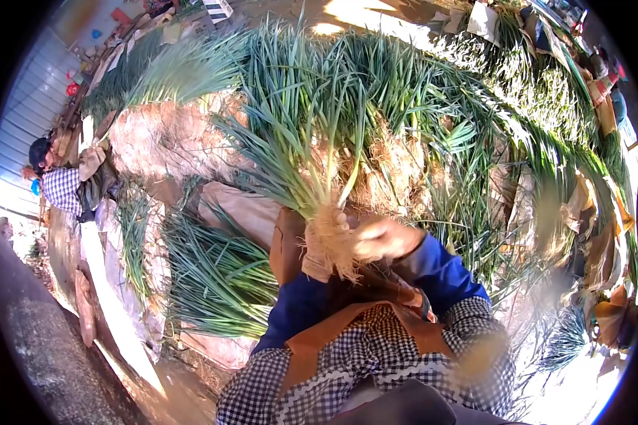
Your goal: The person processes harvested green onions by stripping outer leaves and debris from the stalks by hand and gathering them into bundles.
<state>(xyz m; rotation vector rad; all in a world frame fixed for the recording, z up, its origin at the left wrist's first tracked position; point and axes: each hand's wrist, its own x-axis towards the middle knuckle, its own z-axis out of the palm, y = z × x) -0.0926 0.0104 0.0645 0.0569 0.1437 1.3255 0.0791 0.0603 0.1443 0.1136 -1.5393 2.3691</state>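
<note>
A bunch of long green leafy plants (319,177) with pale stems and stringy roots stands upright in front of my chest. My left hand (317,248), in a light glove, is closed around its lower stems, partly hidden by the roots. Beside the roots, on the right, my right hand (379,239) is blurred, and its fingers are too smeared to make out. Behind the bunch lies a large pile of similar plants (404,78), its roots facing me.
More green plants (216,273) lie at the lower left, near a long pale board (113,304). Another person (64,185) in a checked top sits at the far left. Sunlit plants (524,92) spread across the upper right.
</note>
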